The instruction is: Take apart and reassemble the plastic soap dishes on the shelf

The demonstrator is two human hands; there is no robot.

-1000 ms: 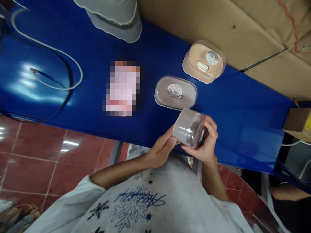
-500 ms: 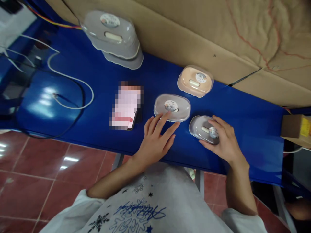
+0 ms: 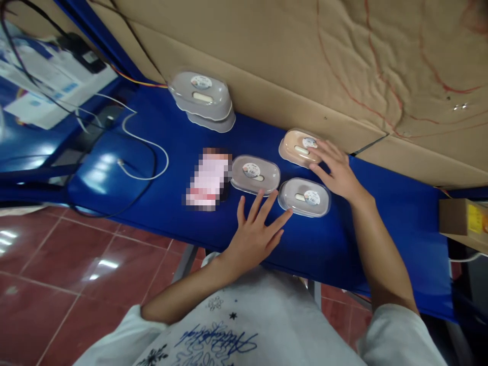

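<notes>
Off it comes! Since half a second ago the right hand [image 3: 338, 172] has let go of the clear-lidded grey box [image 3: 314, 207] and swung over to the peach box [image 3: 293, 142], thumb and fingers apart around its right end, fingertips on the lid; whether it's a firm grip, I can't tell. That grey box now sits snug beside the other grey box [image 3: 244, 185], just below and left of the right hand. Over to the left hand [image 3: 249, 239]: fingers spread wide, holding nothing, tips right at the front edges of both grey boxes, contact too close to call! Up and left of it, a phone [image 3: 206, 180] lies on the blue table [image 3: 328, 249], and farther beyond stands a stack of grey boxes [image 3: 215, 101].
</notes>
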